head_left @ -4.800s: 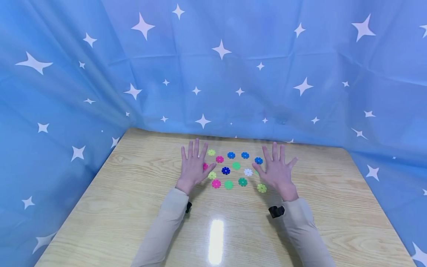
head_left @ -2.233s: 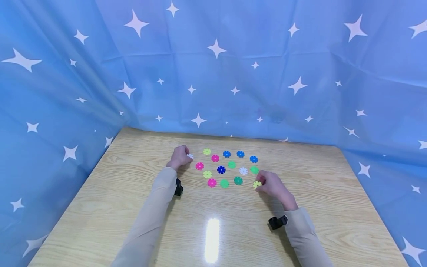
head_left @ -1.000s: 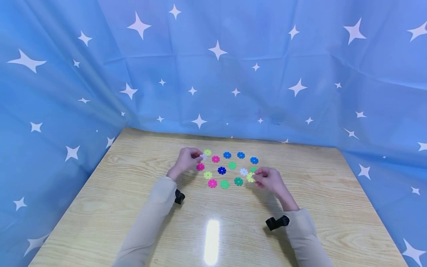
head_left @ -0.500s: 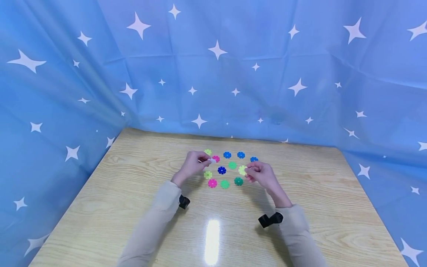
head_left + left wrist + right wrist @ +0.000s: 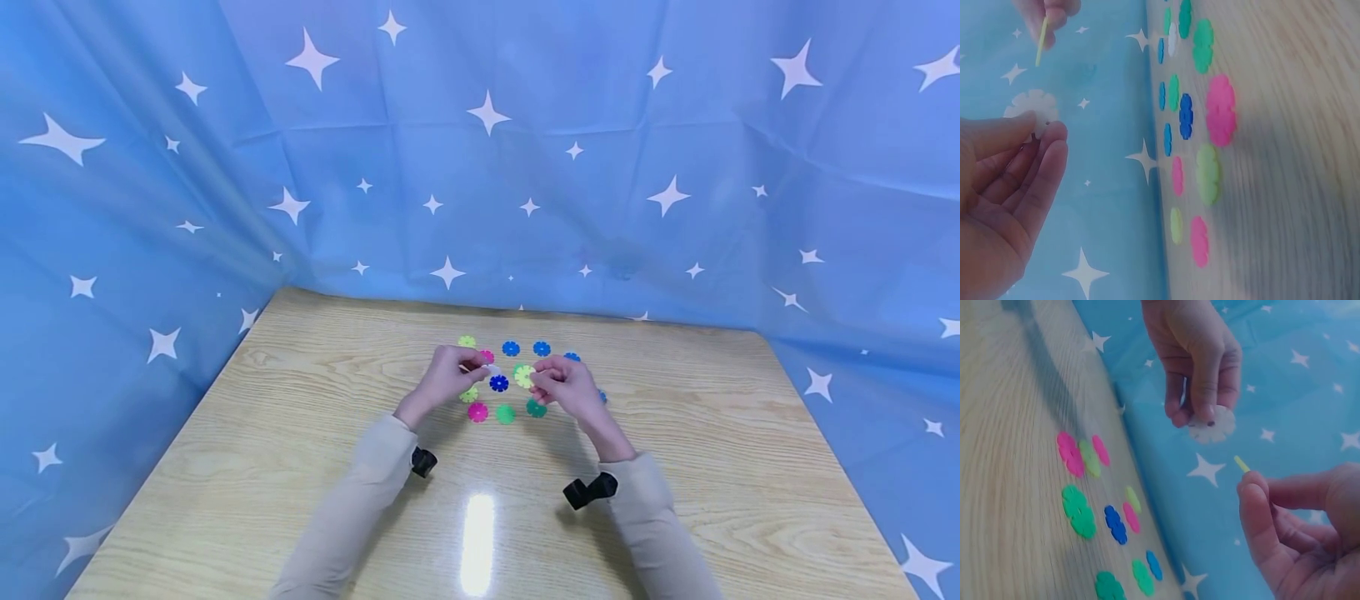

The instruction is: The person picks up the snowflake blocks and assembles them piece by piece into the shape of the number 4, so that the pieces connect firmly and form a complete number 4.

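In the head view my left hand (image 5: 442, 382) and right hand (image 5: 568, 387) face each other above the spread of plastic discs. Thumb and fingers of the left hand pinch a white notched snowflake disc (image 5: 1042, 101), seen nearly flat in the left wrist view. My right hand pinches a yellow-green snowflake disc (image 5: 524, 377); its thin edge shows in both wrist views. A small gap separates the two held discs, both raised off the table. Below them lie a dark blue disc (image 5: 498, 383) and a green disc (image 5: 506, 414).
Around these lie more snowflake discs: a pink disc (image 5: 477, 412), a dark green disc (image 5: 536, 408), a blue disc (image 5: 511, 348) and several others, some behind my hands. They rest on a wooden table (image 5: 247, 450). A blue star-patterned curtain (image 5: 480, 167) hangs behind and at the sides.
Both hands, flat and spread at first, have picked up the white and yellow-green discs from the two sides, raised them and brought them inward, close together over the middle.
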